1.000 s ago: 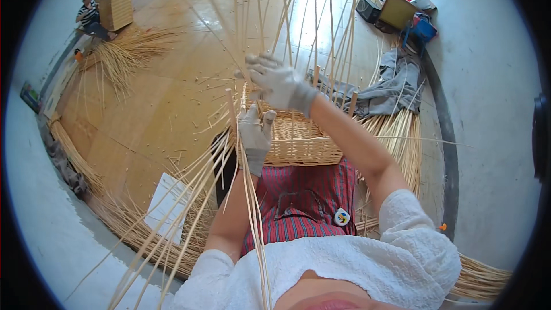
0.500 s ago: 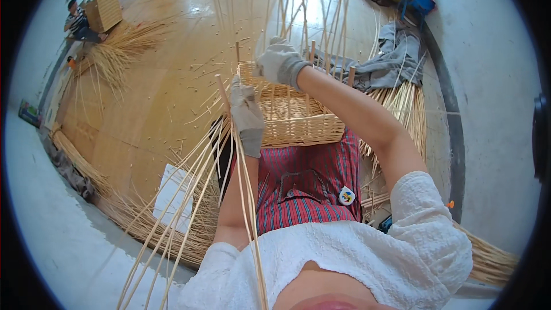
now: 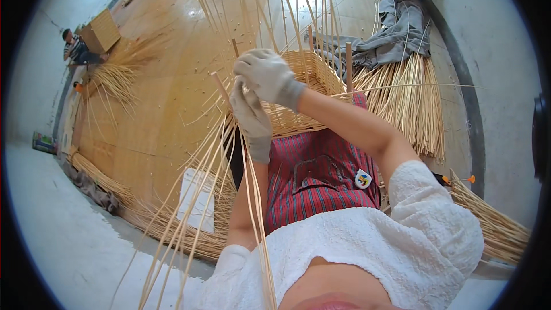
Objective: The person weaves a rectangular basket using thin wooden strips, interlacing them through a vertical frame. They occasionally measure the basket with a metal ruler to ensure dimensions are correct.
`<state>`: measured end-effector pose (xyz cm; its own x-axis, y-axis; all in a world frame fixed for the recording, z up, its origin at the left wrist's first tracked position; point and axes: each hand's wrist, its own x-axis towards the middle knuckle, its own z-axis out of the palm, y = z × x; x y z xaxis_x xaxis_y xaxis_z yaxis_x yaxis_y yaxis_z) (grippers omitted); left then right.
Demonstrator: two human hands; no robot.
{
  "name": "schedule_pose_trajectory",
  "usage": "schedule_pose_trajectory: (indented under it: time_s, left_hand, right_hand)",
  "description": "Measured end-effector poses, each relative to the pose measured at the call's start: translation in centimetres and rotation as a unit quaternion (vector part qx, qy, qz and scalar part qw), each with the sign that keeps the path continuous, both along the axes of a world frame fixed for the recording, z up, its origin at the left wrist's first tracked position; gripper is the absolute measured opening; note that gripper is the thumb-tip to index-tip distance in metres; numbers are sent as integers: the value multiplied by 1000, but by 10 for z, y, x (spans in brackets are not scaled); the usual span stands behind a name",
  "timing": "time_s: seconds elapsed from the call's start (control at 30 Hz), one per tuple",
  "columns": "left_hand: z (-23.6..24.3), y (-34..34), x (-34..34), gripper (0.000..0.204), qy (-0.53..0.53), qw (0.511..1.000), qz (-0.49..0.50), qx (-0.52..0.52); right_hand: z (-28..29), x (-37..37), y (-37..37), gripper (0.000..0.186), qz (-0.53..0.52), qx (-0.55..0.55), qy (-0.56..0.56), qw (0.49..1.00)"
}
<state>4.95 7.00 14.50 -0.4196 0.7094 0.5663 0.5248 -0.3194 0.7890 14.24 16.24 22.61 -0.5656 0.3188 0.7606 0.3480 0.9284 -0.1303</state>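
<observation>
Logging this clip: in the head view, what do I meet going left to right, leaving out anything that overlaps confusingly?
Seated person in a striped top → white sheet → gloved left hand → wicker basket → bundle of pale strands.

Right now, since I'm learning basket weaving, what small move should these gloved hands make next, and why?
Perhaps the right hand should guide one upright cane down at the basket, with the left hand steadying its left side: the hands are close together there, and slanting canes already run down beside the left hand.
</observation>
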Motion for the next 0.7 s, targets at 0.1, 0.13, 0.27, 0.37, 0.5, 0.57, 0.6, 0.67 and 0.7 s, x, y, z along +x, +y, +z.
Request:
schedule_pose_trajectory:
  time_s: [0.1, 0.13, 0.27, 0.37, 0.5, 0.57, 0.6, 0.67, 0.7]
  left_hand:
    - [-4, -37, 23, 72, 112, 986, 24, -124]
    - [-33, -44, 8, 74, 82, 986, 66, -127]
    - [-51, -19, -29, 58, 67, 948, -55, -308]
    - [-17, -26, -30, 33, -117, 887, -201, -400]
    - [-45, -31, -39, 24, -185, 915, -180, -309]
    - [-49, -25, -29, 21, -230, 902, -182, -315]
    - [-45, -27, -27, 20, -230, 900, -161, -334]
    - [-51, -29, -25, 22, -221, 913, -127, -319]
    - [-52, -24, -22, 23, -211, 920, -115, -309]
  right_hand:
    - [-21, 74, -43, 28, -183, -140, -123, 965]
    - [-42, 82, -60, 31, -232, -179, -187, 937]
    - [-112, 129, -115, 43, -118, -197, -141, 963]
    - [-88, 136, -116, 48, -143, -160, -43, 976]
    - [-78, 124, -147, 35, -11, -673, 148, 724]
    - [-137, 147, -100, 33, -98, -625, 440, 637]
    - [-118, 134, -93, 27, -67, -486, 493, 719]
    - [-74, 103, -79, 24, -36, -501, 412, 760]
    - [-61, 84, -57, 26, 136, -495, 428, 744]
